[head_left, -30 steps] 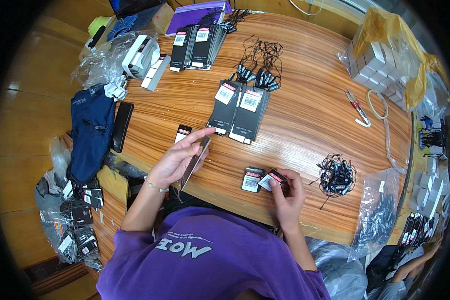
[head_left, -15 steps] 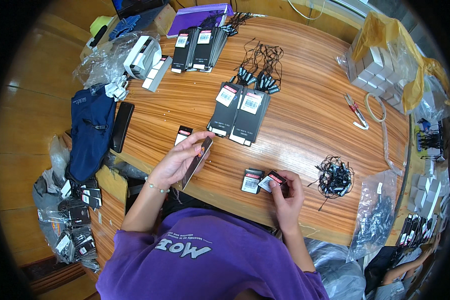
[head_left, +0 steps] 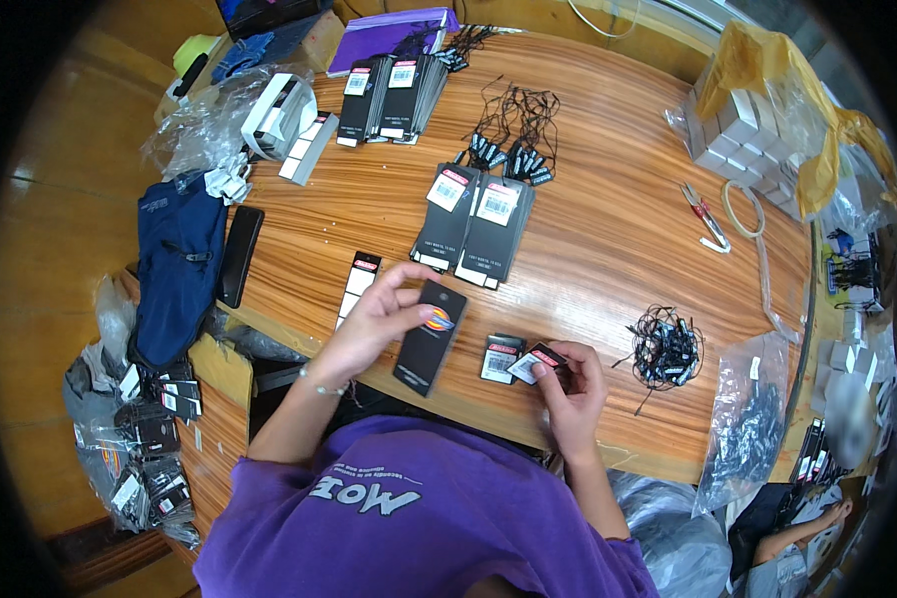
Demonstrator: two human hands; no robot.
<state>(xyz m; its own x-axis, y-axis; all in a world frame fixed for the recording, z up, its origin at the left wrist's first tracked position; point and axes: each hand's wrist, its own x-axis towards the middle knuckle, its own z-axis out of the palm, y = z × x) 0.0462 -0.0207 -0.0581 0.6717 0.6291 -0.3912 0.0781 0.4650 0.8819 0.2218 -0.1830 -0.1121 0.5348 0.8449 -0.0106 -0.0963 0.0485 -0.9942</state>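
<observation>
My left hand (head_left: 374, 327) pinches a long black hang tag (head_left: 424, 357), its front with a round orange-and-blue logo facing up. Close by that hand, a black-headed strip of white stickers (head_left: 358, 286) lies on the table. In my right hand (head_left: 576, 391) is a small black card with a red band and white barcode label (head_left: 535, 363), held between thumb and fingers. A similar small card (head_left: 498, 361) rests just left of it. Beyond my hands lie two fanned stacks of black hang tags (head_left: 488, 231), with black strings (head_left: 520, 115) spread out behind them.
More hang tag stacks (head_left: 399, 95) sit at the back. To the right are a tangle of black strings (head_left: 665, 349), red-handled pliers (head_left: 705, 214), a clear bag (head_left: 743, 429) and white boxes (head_left: 738, 130). A phone (head_left: 238, 256) and blue pouch (head_left: 177, 264) lie left. Another person's arm (head_left: 802, 533) shows far right.
My left hand has turned the hang tag from edge-on to flat, showing its logo, and moved slightly right. More of the sticker strip shows. My right hand has hardly moved.
</observation>
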